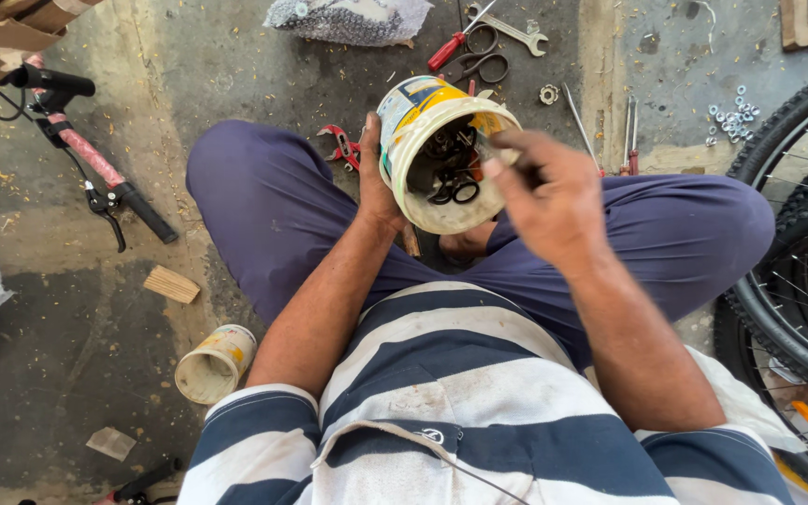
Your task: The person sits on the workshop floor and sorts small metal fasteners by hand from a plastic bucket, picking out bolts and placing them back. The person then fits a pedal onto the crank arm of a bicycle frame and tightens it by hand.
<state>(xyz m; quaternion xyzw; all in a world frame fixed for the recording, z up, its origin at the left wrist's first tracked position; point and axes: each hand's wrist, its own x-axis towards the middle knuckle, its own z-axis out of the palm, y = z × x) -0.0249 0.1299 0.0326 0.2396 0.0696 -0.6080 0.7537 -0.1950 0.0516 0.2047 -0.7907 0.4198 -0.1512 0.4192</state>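
with the left hand (378, 182) clamped round the tilted white tub (437, 154) above the lap and the right hand (549, 196) pinching a thin tool at its rim, the washers and rings inside could slide out onto the floor (95, 309) if it tips further.

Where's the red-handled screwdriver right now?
In the head view, the red-handled screwdriver lies on the concrete floor at top centre, just beyond the tilted tub, beside the scissors and spanner.

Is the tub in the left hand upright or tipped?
Tipped: the tub leans its open mouth toward the camera, dark metal parts visible inside.
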